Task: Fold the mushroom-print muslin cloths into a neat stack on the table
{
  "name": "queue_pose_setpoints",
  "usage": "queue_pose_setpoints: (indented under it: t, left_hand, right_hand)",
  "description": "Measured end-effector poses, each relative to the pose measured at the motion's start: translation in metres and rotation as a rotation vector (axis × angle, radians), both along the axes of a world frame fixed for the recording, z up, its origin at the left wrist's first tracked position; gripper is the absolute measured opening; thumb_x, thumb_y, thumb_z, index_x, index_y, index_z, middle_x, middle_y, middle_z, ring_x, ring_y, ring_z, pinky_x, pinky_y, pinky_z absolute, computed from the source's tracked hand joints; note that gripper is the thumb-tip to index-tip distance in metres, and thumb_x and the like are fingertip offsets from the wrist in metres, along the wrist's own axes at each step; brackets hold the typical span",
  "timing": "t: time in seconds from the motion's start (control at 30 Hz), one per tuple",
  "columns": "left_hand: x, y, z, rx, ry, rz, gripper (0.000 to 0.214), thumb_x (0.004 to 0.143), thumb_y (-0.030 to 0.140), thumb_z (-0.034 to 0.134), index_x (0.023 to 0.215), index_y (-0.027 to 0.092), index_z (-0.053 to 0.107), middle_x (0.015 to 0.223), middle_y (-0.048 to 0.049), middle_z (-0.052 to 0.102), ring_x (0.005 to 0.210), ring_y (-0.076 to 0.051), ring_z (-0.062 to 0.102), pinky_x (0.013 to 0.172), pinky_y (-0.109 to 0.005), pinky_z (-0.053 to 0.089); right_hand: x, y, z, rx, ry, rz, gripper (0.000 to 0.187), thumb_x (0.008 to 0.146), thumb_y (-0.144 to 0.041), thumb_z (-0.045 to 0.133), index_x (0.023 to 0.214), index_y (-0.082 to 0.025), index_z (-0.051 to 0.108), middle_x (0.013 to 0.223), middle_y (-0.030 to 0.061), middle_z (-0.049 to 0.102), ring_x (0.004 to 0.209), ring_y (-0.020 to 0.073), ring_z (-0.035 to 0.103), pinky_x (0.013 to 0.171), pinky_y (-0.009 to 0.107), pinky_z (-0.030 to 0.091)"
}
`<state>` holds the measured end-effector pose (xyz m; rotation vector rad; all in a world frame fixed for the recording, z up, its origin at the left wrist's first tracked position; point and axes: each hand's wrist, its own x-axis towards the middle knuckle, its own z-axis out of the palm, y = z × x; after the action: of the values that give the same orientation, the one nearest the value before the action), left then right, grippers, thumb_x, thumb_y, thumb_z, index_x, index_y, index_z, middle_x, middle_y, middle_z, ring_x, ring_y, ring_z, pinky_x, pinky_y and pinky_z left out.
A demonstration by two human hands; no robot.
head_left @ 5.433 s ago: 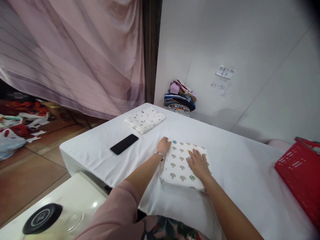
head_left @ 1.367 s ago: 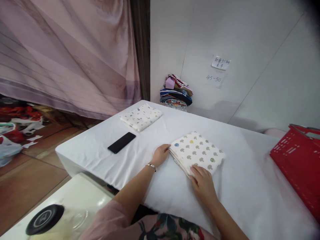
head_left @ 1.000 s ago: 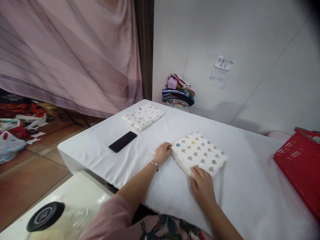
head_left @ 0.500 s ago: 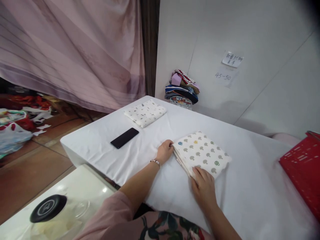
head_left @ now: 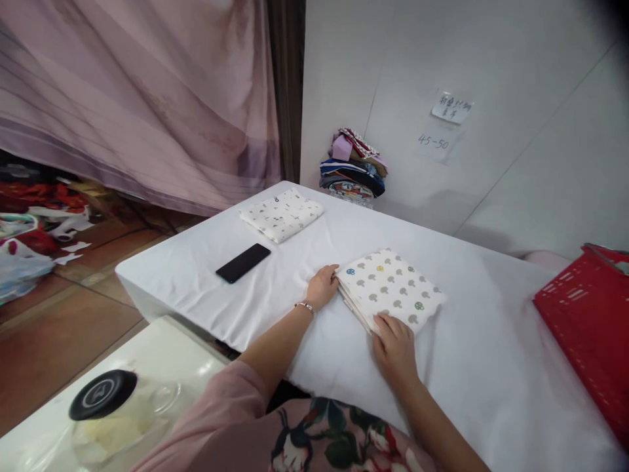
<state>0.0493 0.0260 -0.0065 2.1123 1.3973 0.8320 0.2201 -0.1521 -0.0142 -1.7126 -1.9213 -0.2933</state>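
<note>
A white cloth (head_left: 393, 283) printed with grey mushroom shapes, a few of them blue, yellow and green, lies folded in layers on the white-covered table (head_left: 491, 367). My left hand (head_left: 322, 288), with a bracelet at the wrist, is closed on the cloth's left corner. At the near edge, my right hand (head_left: 396, 344) grips another corner, its fingers on top and the thumb out of sight. Farther back lies a second folded white cloth (head_left: 282, 215) with small dark prints. A black phone (head_left: 243, 263) rests flat between that cloth and the table's left edge.
A red plastic basket (head_left: 584, 321) stands at the right. Behind the table, a stack of folded fabrics (head_left: 352, 167) sits against the wall. At lower left, a clear jar with a black lid (head_left: 103, 394) stands on a white surface. A pink curtain (head_left: 196, 98) hangs behind.
The whole view has shifted slightly as my head moved. Both hands keep their places on the mushroom-print cloth, which lies as before.
</note>
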Motion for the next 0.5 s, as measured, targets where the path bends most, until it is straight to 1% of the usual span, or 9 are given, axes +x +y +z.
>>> queue_pose_setpoints:
  t: [0.1, 0.17, 0.33, 0.5]
  left_hand:
    - [0.0005, -0.0008, -0.0002, 0.047, 0.054, -0.039, 0.036, 0.083, 0.016, 0.044, 0.115, 0.021, 0.058, 0.108, -0.0055, 0.059, 0.105, -0.019, 0.052, 0.089, -0.029, 0.043]
    - [0.0006, -0.0015, 0.0001, 0.051, 0.073, -0.054, 0.035, 0.084, 0.017, 0.043, 0.114, 0.022, 0.059, 0.109, -0.0055, 0.059, 0.106, -0.019, 0.051, 0.089, -0.029, 0.043]
    - [-0.0001, -0.0019, 0.0006, 0.064, 0.06, -0.056, 0.03, 0.086, 0.018, 0.042, 0.108, 0.024, 0.062, 0.102, -0.0039, 0.06, 0.101, -0.018, 0.053, 0.086, -0.028, 0.044]
    - [-0.0002, -0.0021, 0.0024, 0.085, 0.045, -0.019, 0.027, 0.086, 0.018, 0.043, 0.104, 0.024, 0.062, 0.1, -0.0032, 0.061, 0.099, -0.018, 0.054, 0.085, -0.027, 0.044]
  right_hand:
    - [-0.0002, 0.0004, -0.0005, 0.014, -0.001, 0.001, 0.035, 0.083, -0.018, 0.044, 0.116, -0.02, 0.056, 0.114, 0.0088, 0.059, 0.105, 0.0243, 0.051, 0.088, 0.04, 0.037]
    - [-0.0005, 0.0005, -0.0003, 0.017, -0.002, -0.002, 0.035, 0.083, -0.018, 0.044, 0.116, -0.019, 0.056, 0.113, 0.0088, 0.059, 0.104, 0.0245, 0.051, 0.088, 0.04, 0.037]
    - [-0.0007, -0.0002, 0.0011, 0.016, 0.021, 0.006, 0.034, 0.085, -0.018, 0.042, 0.116, -0.021, 0.055, 0.113, 0.0086, 0.059, 0.105, 0.0239, 0.051, 0.089, 0.04, 0.036]
    - [0.0002, -0.0009, 0.0004, 0.052, 0.045, 0.004, 0.03, 0.086, -0.018, 0.042, 0.113, -0.019, 0.057, 0.11, 0.0085, 0.061, 0.103, 0.0231, 0.052, 0.088, 0.039, 0.037]
